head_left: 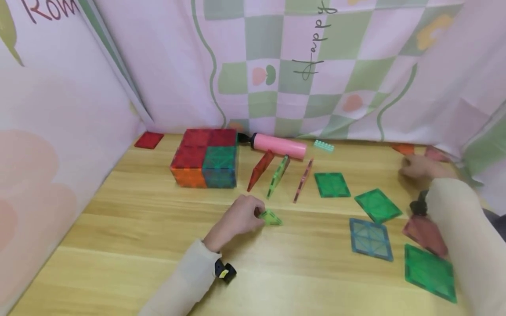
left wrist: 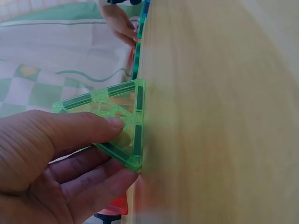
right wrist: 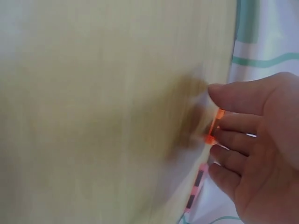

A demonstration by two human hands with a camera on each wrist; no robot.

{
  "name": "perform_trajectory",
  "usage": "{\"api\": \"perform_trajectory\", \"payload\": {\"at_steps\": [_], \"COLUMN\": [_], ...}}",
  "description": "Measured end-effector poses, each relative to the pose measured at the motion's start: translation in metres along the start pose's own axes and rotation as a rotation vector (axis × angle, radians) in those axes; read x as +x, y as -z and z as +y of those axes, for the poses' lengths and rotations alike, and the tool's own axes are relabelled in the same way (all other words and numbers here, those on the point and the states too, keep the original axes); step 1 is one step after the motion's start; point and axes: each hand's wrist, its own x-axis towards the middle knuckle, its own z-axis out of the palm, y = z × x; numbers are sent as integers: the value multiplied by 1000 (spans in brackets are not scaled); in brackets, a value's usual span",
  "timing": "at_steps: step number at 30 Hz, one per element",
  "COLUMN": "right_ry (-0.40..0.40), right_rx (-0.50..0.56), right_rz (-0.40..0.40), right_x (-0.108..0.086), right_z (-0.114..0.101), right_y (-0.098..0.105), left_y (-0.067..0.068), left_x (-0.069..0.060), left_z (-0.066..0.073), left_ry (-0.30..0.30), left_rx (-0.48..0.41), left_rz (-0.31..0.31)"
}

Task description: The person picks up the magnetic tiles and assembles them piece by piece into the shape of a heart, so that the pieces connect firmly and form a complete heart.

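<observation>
My left hand (head_left: 241, 215) pinches a light green triangular magnetic tile (left wrist: 138, 105) between thumb and fingers, one edge of it at or close to the tabletop. At the far right of the table my right hand (head_left: 420, 167) reaches low with its fingers loosely bent and thumb apart. Just beyond its fingers lies an orange magnetic tile (right wrist: 214, 127), partly hidden by them; a pink tile (right wrist: 196, 186) is beside it. Left of centre stands a block of joined magnetic tiles (head_left: 204, 158), red and green on top, orange and blue in front.
A red tile (head_left: 260, 170), a light green tile (head_left: 278, 175) and a pink tile (head_left: 303, 181) stand on edge. Green tiles (head_left: 332, 184) and a blue tile (head_left: 370, 239) lie flat towards the right. A pink cylinder (head_left: 280, 145) with a black end lies by the curtain (head_left: 261, 105).
</observation>
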Motion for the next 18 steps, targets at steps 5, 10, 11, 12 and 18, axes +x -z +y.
{"api": "perform_trajectory", "payload": {"at_steps": [5, 10, 11, 12, 18], "right_ry": [26, 56, 64, 66, 12], "right_rx": [-57, -71, -65, -61, 3], "right_rz": [43, 58, 57, 57, 120], "right_x": [-15, -30, -32, -34, -34], "right_z": [-16, -31, -33, -34, -33], "right_y": [-2, -8, -8, -8, -3], "left_y": [1, 2, 2, 2, 0], "left_x": [0, 0, -1, -1, -1], "left_z": [1, 2, 2, 2, 3], "left_ry": [-2, 3, 1, -2, -5], "left_rx": [1, -10, -9, -5, -5], "left_rz": [7, -4, -4, -3, 0]}}
